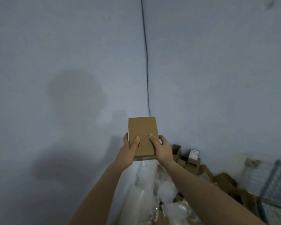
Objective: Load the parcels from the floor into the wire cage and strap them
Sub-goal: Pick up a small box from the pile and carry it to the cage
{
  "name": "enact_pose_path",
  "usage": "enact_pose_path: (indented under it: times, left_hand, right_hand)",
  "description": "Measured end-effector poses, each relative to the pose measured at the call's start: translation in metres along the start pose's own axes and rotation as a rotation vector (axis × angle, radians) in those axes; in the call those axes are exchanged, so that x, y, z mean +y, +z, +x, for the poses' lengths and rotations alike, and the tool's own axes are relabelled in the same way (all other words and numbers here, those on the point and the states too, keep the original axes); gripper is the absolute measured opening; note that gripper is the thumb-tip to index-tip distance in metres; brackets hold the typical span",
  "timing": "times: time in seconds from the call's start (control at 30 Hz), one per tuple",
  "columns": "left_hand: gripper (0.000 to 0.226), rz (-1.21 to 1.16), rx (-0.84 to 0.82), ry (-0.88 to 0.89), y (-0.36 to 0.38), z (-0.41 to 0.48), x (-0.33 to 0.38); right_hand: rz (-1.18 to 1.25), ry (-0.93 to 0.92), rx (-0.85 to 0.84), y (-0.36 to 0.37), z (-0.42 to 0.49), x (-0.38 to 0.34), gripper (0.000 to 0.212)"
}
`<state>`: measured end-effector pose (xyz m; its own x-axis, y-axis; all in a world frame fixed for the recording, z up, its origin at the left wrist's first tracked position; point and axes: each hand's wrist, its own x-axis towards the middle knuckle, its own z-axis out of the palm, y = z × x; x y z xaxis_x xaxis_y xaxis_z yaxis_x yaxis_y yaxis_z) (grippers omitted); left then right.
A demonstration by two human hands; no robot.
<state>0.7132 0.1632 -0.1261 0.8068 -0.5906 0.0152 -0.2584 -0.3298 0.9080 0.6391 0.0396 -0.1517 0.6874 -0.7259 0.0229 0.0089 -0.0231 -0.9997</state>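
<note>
Parcel (143,129): one, held up | left hand (128,153), right hand (162,151): fingers (153,141) gripping its sides | wire cage (276,181): one

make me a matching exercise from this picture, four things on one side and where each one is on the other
Things:
1. cardboard box
2. wire cage
3. black cable
4. clear plastic bags

Places:
a. runs down the wall
b. gripped by the left hand and right hand
c. at the bottom right edge of the view
d. heaped low in the middle of the view

Pairs: 1-b, 2-c, 3-a, 4-d
</note>
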Motion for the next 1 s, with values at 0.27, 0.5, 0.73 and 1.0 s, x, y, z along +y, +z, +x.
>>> enact_pose_path:
  times: [0.27,0.5,0.73,1.0]
  left_hand:
    - [0.067,0.049,-0.319,0.163,0.147,-0.006,0.110]
    - [0.065,0.072,-0.484,0.324,0.309,-0.036,0.205]
    - [0.078,0.001,-0.536,0.334,0.486,-0.095,0.280]
    - [0.074,0.082,-0.592,0.405,0.619,-0.142,0.328]
  right_hand:
    - [-0.028,-0.049,0.322,-0.186,-0.015,-0.030,0.050]
    - [-0.066,-0.086,0.549,-0.367,-0.049,-0.053,0.065]
    - [-0.201,-0.002,0.651,-0.565,-0.095,-0.068,0.074]
    - [-0.462,0.180,0.619,-0.716,-0.129,-0.068,0.061]
